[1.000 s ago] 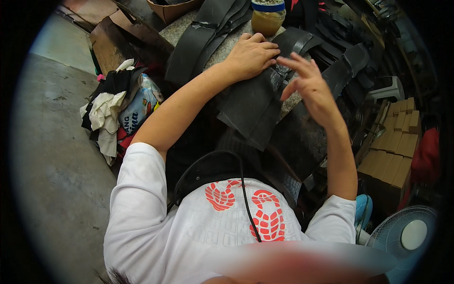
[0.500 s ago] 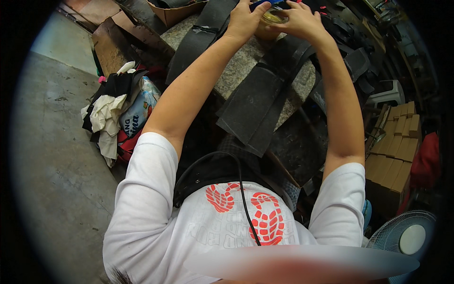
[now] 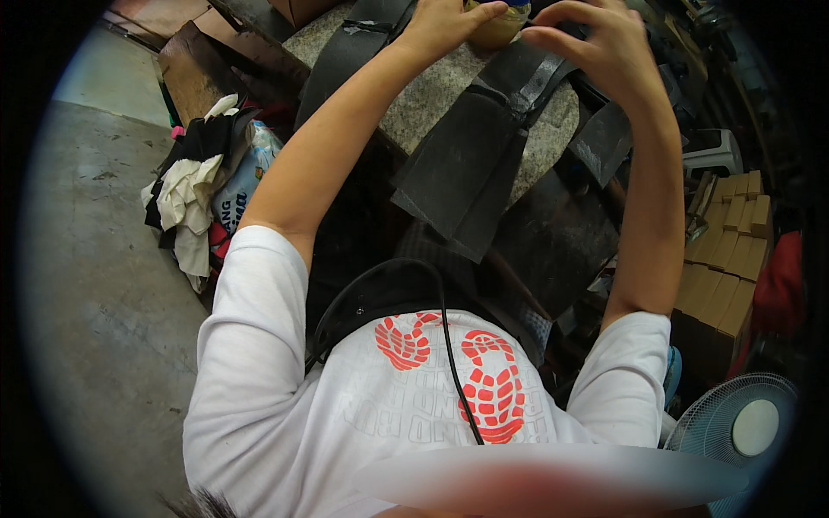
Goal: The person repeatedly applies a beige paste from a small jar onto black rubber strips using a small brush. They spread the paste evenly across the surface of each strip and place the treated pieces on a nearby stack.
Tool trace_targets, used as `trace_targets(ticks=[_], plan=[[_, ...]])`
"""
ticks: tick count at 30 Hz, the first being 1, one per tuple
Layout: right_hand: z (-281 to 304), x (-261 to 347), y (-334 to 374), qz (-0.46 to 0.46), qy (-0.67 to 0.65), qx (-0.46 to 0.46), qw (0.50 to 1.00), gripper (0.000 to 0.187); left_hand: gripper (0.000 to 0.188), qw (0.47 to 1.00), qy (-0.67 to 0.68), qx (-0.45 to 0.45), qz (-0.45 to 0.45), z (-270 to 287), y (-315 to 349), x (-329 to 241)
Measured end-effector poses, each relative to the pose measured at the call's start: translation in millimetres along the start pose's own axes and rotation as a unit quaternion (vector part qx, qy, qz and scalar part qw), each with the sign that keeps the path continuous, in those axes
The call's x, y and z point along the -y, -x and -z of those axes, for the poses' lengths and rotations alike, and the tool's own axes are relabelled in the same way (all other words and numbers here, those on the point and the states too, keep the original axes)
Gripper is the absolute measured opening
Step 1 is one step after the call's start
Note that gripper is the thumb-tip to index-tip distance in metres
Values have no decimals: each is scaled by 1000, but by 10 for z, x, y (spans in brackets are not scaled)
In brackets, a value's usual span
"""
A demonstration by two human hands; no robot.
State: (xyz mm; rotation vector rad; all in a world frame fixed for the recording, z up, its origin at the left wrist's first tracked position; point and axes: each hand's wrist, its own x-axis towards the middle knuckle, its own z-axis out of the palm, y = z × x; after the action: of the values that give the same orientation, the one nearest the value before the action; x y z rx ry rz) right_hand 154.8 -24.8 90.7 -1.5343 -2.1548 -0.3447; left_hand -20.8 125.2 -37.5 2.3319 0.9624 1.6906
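At the top edge of the head view stands a glass jar (image 3: 499, 33) with yellowish contents and a bit of blue at its top. My left hand (image 3: 442, 24) is closed at the jar's left side, its thumb reaching across near the blue part; the frame edge cuts off some fingers. To the right of the jar, my right hand (image 3: 603, 41) is apart from it, thumb and fingers curved with a gap between them. Below the jar, dark flat sheets (image 3: 466, 164) lie over the edge of a speckled stone-like tabletop (image 3: 427, 99).
Cloth scraps and a printed bag (image 3: 194, 194) are piled at the left, beside the concrete floor (image 3: 104, 285). Stacked brown cardboard boxes (image 3: 721, 259) and a white fan (image 3: 751, 427) stand at the right. A dark cable (image 3: 440, 319) hangs over my shirt.
My right hand has moved away from the jar to the right, its fingers parting from it. My left hand stays at the jar. The view has shifted slightly.
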Motion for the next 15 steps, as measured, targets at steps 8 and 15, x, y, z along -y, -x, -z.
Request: trace_targets(ticks=[8, 15], plan=[[-506, 293, 1033, -50, -394, -71, 915, 36, 27, 931, 3, 345, -118, 704, 751, -612], [-1059, 466, 1397, -183, -315, -23, 931, 37, 32, 957, -38, 245, -151, 432, 784, -396]])
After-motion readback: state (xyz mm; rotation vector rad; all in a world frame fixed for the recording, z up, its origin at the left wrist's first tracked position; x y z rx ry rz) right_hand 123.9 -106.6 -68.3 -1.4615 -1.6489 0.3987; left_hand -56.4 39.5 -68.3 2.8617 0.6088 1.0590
